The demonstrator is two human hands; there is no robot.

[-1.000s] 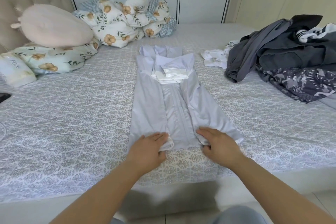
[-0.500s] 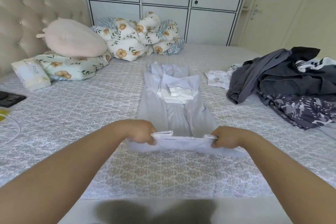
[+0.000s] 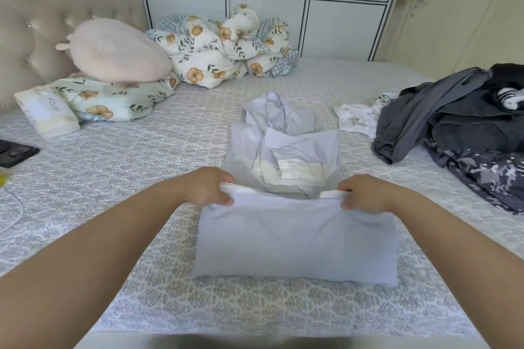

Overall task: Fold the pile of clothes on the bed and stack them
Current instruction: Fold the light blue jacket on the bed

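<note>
1. Now my left hand point(image 3: 208, 187) and right hand point(image 3: 364, 193) each pinch the lifted hem of the pale blue garment point(image 3: 295, 235).
2. Its upper half lies flat on the bed point(image 3: 141, 156).
3. Dark clothes pile point(image 3: 459, 119) sits right.

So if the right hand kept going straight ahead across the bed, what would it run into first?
Most likely the white cuffs folded across the light blue shirt that the right hand grips by its hem. Beyond those lies the shirt's collar. Depth is hard to judge, so the hand might pass above them.
</note>
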